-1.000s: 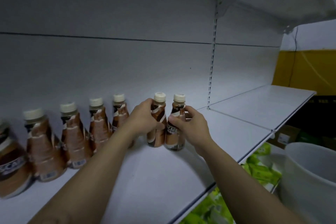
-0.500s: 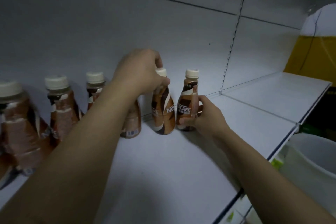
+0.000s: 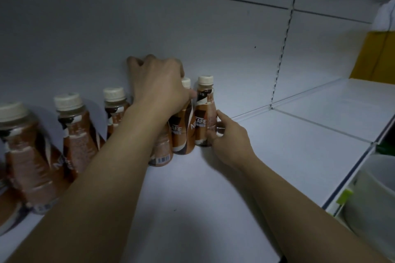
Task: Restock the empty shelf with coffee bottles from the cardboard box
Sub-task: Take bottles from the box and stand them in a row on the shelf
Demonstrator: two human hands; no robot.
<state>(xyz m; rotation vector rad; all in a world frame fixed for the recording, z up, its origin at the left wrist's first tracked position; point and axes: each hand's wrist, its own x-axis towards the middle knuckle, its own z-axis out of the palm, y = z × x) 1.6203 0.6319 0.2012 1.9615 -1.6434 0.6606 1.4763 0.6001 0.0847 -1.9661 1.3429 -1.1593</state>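
Observation:
Several brown coffee bottles with cream caps stand in a row along the back of the white shelf [image 3: 213,188]. My left hand [image 3: 158,85] reaches over the row and grips the neck of the second bottle from the right [image 3: 181,132], hiding the top of the bottle beside it [image 3: 160,151]. My right hand [image 3: 226,139] holds the lower body of the rightmost bottle [image 3: 204,113], thumb on its front and fingers behind it. Both bottles stand upright on the shelf, touching each other. The cardboard box is out of view.
More bottles [image 3: 74,134] stand to the left, the nearest [image 3: 23,156] large at the frame edge. The shelf runs on bare to the right past a slotted upright [image 3: 282,49]. A white bucket [image 3: 369,205] sits below right, a yellow panel [image 3: 376,55] beyond.
Both bottles have been pushed back toward the rear wall and closer to the row. My left hand has risen onto the bottle neck, and the view has moved nearer.

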